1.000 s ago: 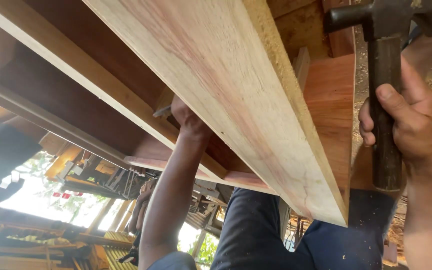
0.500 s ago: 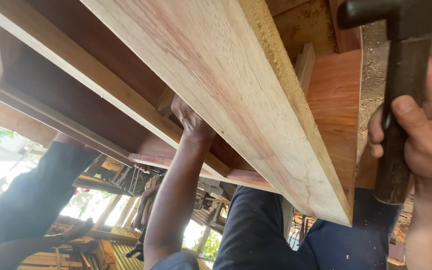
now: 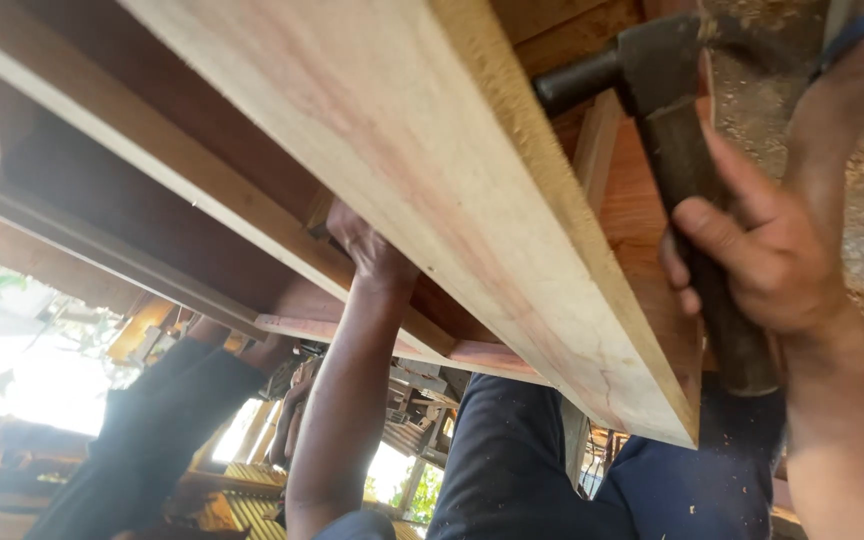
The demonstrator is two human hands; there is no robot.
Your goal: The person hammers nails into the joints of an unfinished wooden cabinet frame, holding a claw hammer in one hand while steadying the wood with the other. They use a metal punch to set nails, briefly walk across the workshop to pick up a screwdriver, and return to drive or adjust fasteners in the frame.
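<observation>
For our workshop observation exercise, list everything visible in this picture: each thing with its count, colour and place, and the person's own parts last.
Wide plank: one, pale with a pinkish streak, running diagonally across the middle.
Frame boards: several, dark reddish-brown, behind the plank at left.
Hammer: one, dark head and handle, upper right.
Another person's dark sleeve: one, lower left.
Stacked timber: yellowish, background below.
Trousers: dark blue, bottom centre.
Left hand: pressed up against the frame under the plank.
Right hand: gripping the hammer handle.
</observation>
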